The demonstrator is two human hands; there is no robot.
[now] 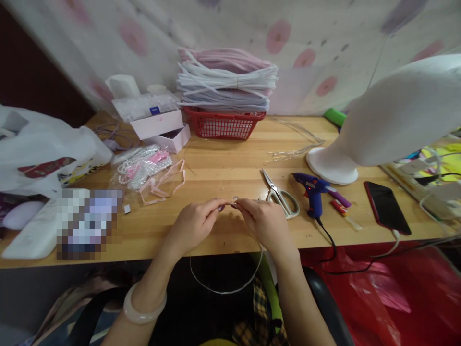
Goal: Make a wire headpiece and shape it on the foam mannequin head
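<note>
Near the front edge of the wooden table, my left hand [194, 223] and my right hand [267, 225] meet almost fingertip to fingertip, both pinched closed. Between them they grip a thin whitish wire [225, 292], whose loop hangs in a curve below the table edge. The exact join at the fingertips is too small to make out. A pair of scissors [275, 190] with pale handles lies just beyond my right hand, blades partly apart. Farther right rests a blue glue gun [314, 194] with a purple rear end.
A red basket [225, 126] piled with bundled pipe cleaners [228, 81] stands at the back. Loose wires [298, 139] lie beside it. At right are a white mannequin head [392, 115] and a phone [387, 206]. Bagged beads [146, 166], pink ribbon [163, 187] and boxes [156, 125] occupy the left.
</note>
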